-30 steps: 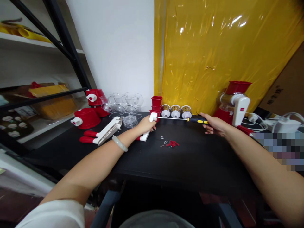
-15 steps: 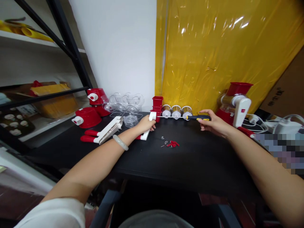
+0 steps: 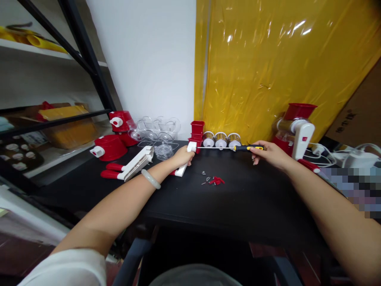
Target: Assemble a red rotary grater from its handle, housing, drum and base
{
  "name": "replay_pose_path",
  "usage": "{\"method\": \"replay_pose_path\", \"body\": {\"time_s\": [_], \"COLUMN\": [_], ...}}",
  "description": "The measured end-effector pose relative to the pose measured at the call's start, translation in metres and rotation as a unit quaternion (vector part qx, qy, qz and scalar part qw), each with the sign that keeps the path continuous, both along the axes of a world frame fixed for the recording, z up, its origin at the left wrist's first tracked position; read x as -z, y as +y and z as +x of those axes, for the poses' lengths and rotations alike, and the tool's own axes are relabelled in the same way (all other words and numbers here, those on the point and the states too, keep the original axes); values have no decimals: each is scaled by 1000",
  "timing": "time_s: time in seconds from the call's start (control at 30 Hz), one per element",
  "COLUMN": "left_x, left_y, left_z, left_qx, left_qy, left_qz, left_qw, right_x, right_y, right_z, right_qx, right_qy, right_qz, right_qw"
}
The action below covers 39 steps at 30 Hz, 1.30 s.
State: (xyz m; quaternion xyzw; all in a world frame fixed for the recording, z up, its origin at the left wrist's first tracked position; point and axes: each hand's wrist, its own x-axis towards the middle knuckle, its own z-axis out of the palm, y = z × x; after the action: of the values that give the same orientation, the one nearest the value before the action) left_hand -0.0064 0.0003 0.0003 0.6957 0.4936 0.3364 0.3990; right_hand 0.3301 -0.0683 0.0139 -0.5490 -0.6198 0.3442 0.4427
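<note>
In the head view, my left hand (image 3: 182,156) is closed around a white crank handle with a red grip (image 3: 181,171), its white end turned to the right. My right hand (image 3: 264,151) grips the black-and-yellow handle of a screwdriver (image 3: 241,147). The screwdriver lies level, and its long shaft meets the white end of the crank handle; the exact contact is too small to make out. Below, on the black table (image 3: 238,198), lie small red plastic parts (image 3: 217,181) and several small metal screws (image 3: 207,179).
Two more crank handles (image 3: 133,165) lie left, near red grater bases (image 3: 110,147) and clear plastic parts (image 3: 163,131). Behind the hands stand red hoppers (image 3: 197,129) and three grater drums (image 3: 220,140). An assembled drum grater (image 3: 302,131) and white cables (image 3: 357,157) are at right.
The fingers of my right hand have closed in on the screwdriver handle, which has turned slightly. My left hand and the crank handle have barely moved.
</note>
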Motion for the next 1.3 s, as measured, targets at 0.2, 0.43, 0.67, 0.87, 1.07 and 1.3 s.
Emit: {"method": "replay_pose_path", "body": {"time_s": [0.2, 0.43, 0.67, 0.87, 1.07, 1.3], "left_x": [1, 0, 1, -1, -1, -1], "left_y": [-2, -5, -4, -5, -4, -2], "left_z": [1, 3, 2, 3, 3, 2], "left_qx": [-3, 2, 0, -9, -9, -12], "left_qy": [-34, -45, -35, -39, -32, -59], "left_qz": [-39, -64, -43, -25, -1, -7], "left_qw": [999, 997, 998, 999, 999, 998], "right_x": [2, 2, 3, 1, 1, 7], "right_y": [2, 0, 2, 0, -2, 0], "right_z": [0, -3, -3, -6, -10, -12], "right_qx": [-1, 1, 13, 14, 5, 30], "right_qy": [-20, -3, 13, 23, 44, 43], "right_qz": [-11, -21, -77, -132, -173, -45], "right_qw": [1000, 1000, 997, 991, 984, 998]}}
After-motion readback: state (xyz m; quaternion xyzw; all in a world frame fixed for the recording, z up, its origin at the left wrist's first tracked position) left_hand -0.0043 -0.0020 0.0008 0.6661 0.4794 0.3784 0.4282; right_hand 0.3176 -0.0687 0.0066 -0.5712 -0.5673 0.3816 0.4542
